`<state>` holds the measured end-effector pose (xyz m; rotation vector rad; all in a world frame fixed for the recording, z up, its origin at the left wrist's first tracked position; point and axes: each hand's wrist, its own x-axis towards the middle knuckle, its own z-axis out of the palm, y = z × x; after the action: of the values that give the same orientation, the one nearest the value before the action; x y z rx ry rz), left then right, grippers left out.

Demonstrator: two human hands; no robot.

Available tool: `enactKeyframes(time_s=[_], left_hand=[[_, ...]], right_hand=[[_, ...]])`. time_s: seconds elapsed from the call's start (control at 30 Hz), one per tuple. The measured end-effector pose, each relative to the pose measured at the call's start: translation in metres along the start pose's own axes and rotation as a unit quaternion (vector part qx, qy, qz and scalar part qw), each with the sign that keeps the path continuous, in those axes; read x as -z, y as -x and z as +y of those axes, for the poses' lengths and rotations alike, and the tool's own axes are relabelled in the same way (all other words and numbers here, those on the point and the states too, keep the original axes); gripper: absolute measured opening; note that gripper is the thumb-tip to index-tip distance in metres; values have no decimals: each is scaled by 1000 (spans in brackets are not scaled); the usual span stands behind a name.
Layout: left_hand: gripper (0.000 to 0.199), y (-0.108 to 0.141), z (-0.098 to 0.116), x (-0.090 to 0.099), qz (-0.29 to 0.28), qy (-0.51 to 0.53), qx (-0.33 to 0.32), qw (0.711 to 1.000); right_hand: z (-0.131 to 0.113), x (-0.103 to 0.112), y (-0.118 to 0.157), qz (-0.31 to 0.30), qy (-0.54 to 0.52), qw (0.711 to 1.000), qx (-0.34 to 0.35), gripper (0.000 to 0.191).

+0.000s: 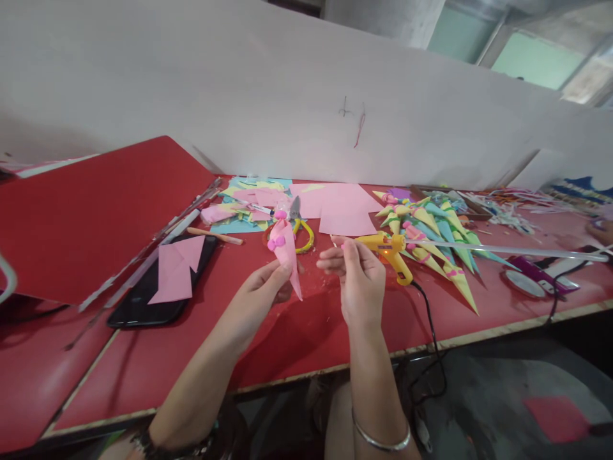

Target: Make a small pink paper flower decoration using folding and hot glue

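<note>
My left hand [268,284] is closed round a pink paper cone [283,246], tip pointing down, with small bright pink pieces on its front and top. To its right, my right hand [357,271] is raised with thumb and index finger pinched together; a tiny bit of pink shows near the fingertips, too small to make out. Behind the cone lie scissors with yellow handles [306,237]. A yellow glue gun [393,250] with a clear glue stick lies just right of my right hand.
At the right is a pile of coloured paper cones [443,233]. Pink sheets [347,214] and paper scraps [253,195] lie at the back. A black phone-like slab [138,305] bears pink pieces at the left. A cord [433,338] hangs over the edge. Another person's hand [601,231] shows far right.
</note>
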<state>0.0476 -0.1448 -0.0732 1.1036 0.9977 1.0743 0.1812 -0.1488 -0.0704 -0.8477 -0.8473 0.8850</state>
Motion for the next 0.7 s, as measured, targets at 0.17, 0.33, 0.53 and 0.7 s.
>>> enactKeyframes(time_s=[0.17,0.33,0.53,0.7], left_hand=[[32,1,-2,1,-14,-44,0,999],[35,1,-2,1,-29,-53,-1,998],[34,3,3,-1,-49,-70,3,996],[31,6,9,-1,-60,-99,0,993]], right_hand=[[-1,2,0,29,39,998,41,18],[5,2,-4,2,21,999,42,15],[1,2,-1,9,34,998,58,22],[-2,1,0,-23,67,993,98,9]])
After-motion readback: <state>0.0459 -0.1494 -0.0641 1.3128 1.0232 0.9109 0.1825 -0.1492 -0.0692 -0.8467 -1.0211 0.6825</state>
